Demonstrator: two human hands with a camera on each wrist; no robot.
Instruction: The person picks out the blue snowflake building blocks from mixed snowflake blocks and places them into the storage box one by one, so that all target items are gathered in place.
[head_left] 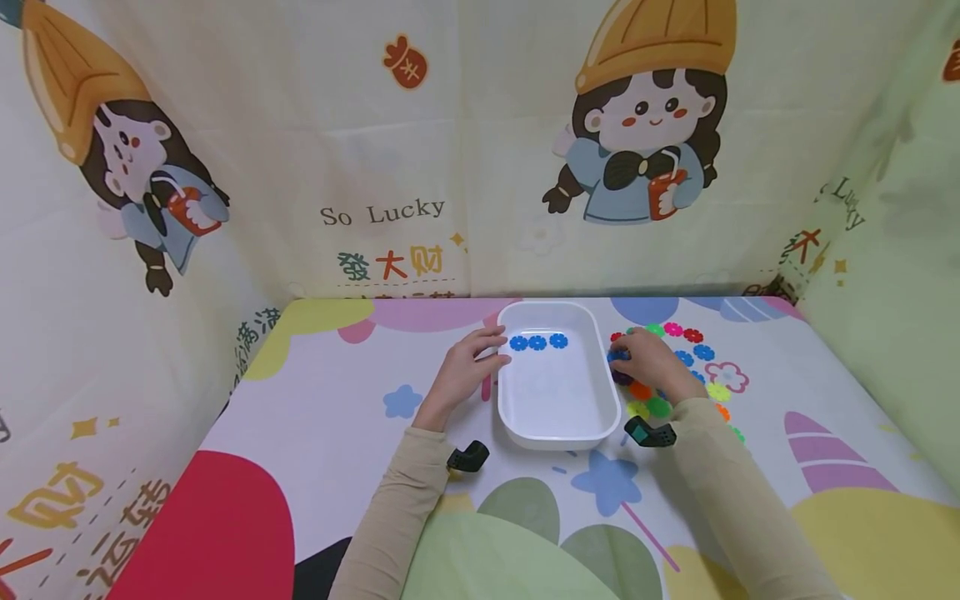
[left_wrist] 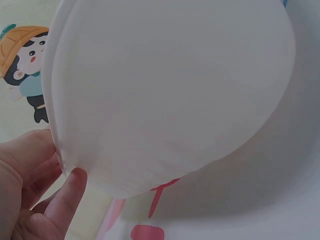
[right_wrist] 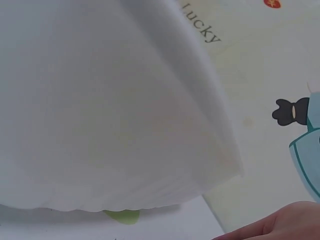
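Observation:
A white oblong tray (head_left: 558, 437) stands mid-table with three blue flower pieces (head_left: 537, 342) in a row at its far end. My left hand (head_left: 491, 354) rests against the tray's left rim with its fingers fairly straight. In the left wrist view those fingers (left_wrist: 65, 200) touch the tray's outer wall (left_wrist: 165, 95). My right hand (head_left: 621, 362) lies just right of the tray over a pile of coloured flower pieces (head_left: 693, 350), fingers curled and pinching a dark blue flower piece (head_left: 617, 357). The right wrist view shows mostly the tray's wall (right_wrist: 100, 110) and a bit of my hand (right_wrist: 280, 225).
The table is covered by a colourful patterned cloth (head_left: 315, 417). Cartoon-print curtains (head_left: 390, 167) close it in at the back and both sides. Loose flower pieces in red, pink, green, orange and yellow spread right of the tray, up to about (head_left: 718, 392).

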